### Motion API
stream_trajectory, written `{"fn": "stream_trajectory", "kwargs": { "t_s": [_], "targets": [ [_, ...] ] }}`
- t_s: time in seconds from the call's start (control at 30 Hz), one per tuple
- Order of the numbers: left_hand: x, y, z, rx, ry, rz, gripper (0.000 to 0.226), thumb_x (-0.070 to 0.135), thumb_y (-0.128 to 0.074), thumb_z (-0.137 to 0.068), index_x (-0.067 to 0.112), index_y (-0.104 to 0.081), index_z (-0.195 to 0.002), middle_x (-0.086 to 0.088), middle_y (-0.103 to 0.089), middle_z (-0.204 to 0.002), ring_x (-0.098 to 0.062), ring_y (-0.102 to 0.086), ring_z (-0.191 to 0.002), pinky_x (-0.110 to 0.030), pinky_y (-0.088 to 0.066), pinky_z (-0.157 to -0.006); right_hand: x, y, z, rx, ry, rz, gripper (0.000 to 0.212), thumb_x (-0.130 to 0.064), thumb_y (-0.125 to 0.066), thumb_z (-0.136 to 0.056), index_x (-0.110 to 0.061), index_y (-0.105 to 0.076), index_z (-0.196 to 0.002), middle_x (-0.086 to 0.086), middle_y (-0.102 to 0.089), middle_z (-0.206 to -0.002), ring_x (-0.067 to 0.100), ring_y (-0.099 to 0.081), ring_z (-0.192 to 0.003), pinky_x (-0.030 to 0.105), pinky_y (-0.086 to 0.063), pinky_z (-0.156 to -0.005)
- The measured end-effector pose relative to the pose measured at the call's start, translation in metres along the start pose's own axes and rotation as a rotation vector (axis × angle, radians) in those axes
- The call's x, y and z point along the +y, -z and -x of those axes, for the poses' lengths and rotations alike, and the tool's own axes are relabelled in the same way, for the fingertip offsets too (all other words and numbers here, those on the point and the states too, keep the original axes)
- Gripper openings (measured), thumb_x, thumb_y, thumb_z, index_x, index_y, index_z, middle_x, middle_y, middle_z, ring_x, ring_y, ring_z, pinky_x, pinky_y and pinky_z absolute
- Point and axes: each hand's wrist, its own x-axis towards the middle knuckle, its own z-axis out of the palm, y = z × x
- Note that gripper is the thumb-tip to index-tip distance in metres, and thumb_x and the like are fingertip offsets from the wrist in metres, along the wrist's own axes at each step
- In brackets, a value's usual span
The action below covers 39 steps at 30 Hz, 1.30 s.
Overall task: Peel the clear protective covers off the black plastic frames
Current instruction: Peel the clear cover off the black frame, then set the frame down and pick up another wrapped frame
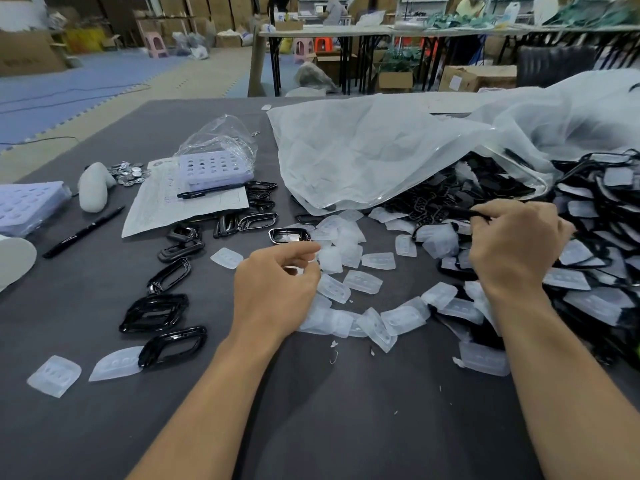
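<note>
My left hand (pixel 277 289) hovers over the scattered clear covers (pixel 363 282) in the middle of the dark table, fingers curled and apart, holding nothing that I can see. My right hand (pixel 512 244) is at the edge of the heap of covered black frames (pixel 595 258) on the right, fingers pinched on a thin black frame (pixel 464 212) pulled from that heap. Several bare glossy black frames (pixel 156 311) lie to the left of my left hand, one (pixel 289 234) just beyond its fingertips.
A large clear plastic bag (pixel 381 150) lies across the far right of the table. On the left are a paper sheet (pixel 180 199) with a pen, a lilac perforated tray (pixel 214 169), a marker (pixel 83 232), small metal discs (pixel 130 173) and a white lump (pixel 92 187).
</note>
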Motion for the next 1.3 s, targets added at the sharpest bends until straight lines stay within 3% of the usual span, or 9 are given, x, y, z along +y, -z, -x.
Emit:
{"fn": "stream_trajectory", "kwargs": {
  "t_s": [0.13, 0.27, 0.47, 0.63, 0.73, 0.9, 1.13, 1.23, 1.3],
  "targets": [
    [-0.001, 0.002, -0.001, 0.051, 0.035, -0.064, 0.026, 0.024, -0.071, -0.082, 0.043, -0.080, -0.097, 0.029, -0.074, -0.085, 0.005, -0.066, -0.083, -0.026, -0.055, -0.090, 0.011, -0.003, -0.001, -0.120, -0.048, 0.136, 0.022, -0.011, -0.069, -0.091, -0.030, -0.080, -0.095, -0.006, -0.061, -0.078, 0.024, -0.050, -0.117, 0.041, -0.022, -0.103],
    [-0.005, 0.001, -0.002, 0.090, 0.017, -0.149, 0.031, 0.025, -0.069, -0.085, 0.043, -0.077, -0.109, 0.029, -0.071, -0.102, 0.001, -0.061, -0.100, -0.027, -0.046, -0.101, 0.007, -0.003, -0.001, -0.220, -0.080, 0.184, 0.028, -0.007, -0.064, -0.088, -0.030, -0.079, -0.098, 0.001, -0.073, -0.114, 0.025, -0.051, -0.128, 0.042, -0.023, -0.113],
    [-0.017, -0.006, -0.011, 0.023, -0.088, -0.256, 0.039, 0.019, -0.069, -0.089, 0.029, -0.072, -0.126, 0.025, -0.060, -0.127, 0.000, -0.038, -0.138, -0.014, -0.022, -0.106, -0.017, -0.004, 0.012, -0.220, 0.070, 0.011, 0.049, 0.006, -0.054, -0.087, -0.010, -0.069, -0.130, 0.011, -0.059, -0.146, 0.031, -0.039, -0.142, 0.044, -0.020, -0.121],
    [-0.023, -0.010, -0.012, -0.039, -0.121, -0.388, 0.031, 0.037, -0.070, -0.085, 0.035, -0.077, -0.115, 0.019, -0.071, -0.123, -0.004, -0.047, -0.122, -0.028, -0.035, -0.113, -0.047, -0.027, 0.024, -0.472, 0.171, -0.117, 0.058, 0.002, -0.045, -0.095, -0.016, -0.053, -0.149, 0.011, -0.051, -0.151, 0.033, -0.043, -0.140, 0.040, -0.035, -0.114],
    [-0.025, -0.009, -0.013, -0.061, -0.162, -0.435, 0.019, 0.040, -0.070, -0.086, 0.039, -0.079, -0.103, 0.024, -0.070, -0.118, 0.001, -0.040, -0.102, -0.030, -0.035, -0.109, -0.047, -0.042, 0.020, -0.609, 0.191, 0.047, 0.057, -0.019, -0.050, -0.102, -0.009, -0.034, -0.157, 0.011, -0.037, -0.160, 0.032, -0.031, -0.148, 0.043, -0.026, -0.120],
    [-0.024, -0.010, -0.013, -0.015, -0.180, -0.341, 0.012, 0.024, -0.077, -0.082, 0.035, -0.081, -0.079, 0.025, -0.073, -0.092, 0.002, -0.041, -0.090, -0.035, -0.043, -0.099, -0.040, -0.046, 0.017, -0.585, 0.226, 0.212, 0.039, -0.030, -0.048, -0.101, -0.009, -0.052, -0.134, 0.014, -0.055, -0.134, 0.036, -0.050, -0.127, 0.047, -0.034, -0.111],
    [-0.015, -0.006, -0.006, 0.030, -0.103, -0.089, 0.011, 0.028, -0.079, -0.085, 0.038, -0.083, -0.088, 0.039, -0.066, -0.081, 0.008, -0.054, -0.109, -0.026, -0.044, -0.103, -0.041, -0.033, 0.020, -0.506, 0.215, 0.079, 0.021, -0.008, -0.063, -0.092, -0.024, -0.077, -0.091, -0.001, -0.074, -0.084, 0.024, -0.065, -0.100, 0.037, -0.035, -0.112],
    [-0.012, -0.004, -0.005, 0.032, -0.074, -0.039, 0.013, 0.028, -0.078, -0.086, 0.040, -0.081, -0.086, 0.052, -0.060, -0.090, 0.012, -0.054, -0.108, -0.009, -0.040, -0.091, -0.042, -0.029, 0.022, -0.447, 0.188, 0.004, 0.024, -0.006, -0.062, -0.091, -0.023, -0.079, -0.097, 0.003, -0.076, -0.091, 0.026, -0.061, -0.109, 0.037, -0.034, -0.114],
    [-0.012, -0.003, -0.004, 0.045, -0.064, -0.017, 0.015, 0.026, -0.080, -0.084, 0.041, -0.082, -0.085, 0.036, -0.069, -0.093, 0.015, -0.056, -0.102, -0.001, -0.037, -0.083, -0.042, -0.027, 0.020, -0.433, 0.197, 0.046, 0.029, -0.009, -0.063, -0.093, -0.023, -0.075, -0.115, 0.004, -0.076, -0.102, 0.027, -0.060, -0.113, 0.037, -0.032, -0.113]
  ]
}}
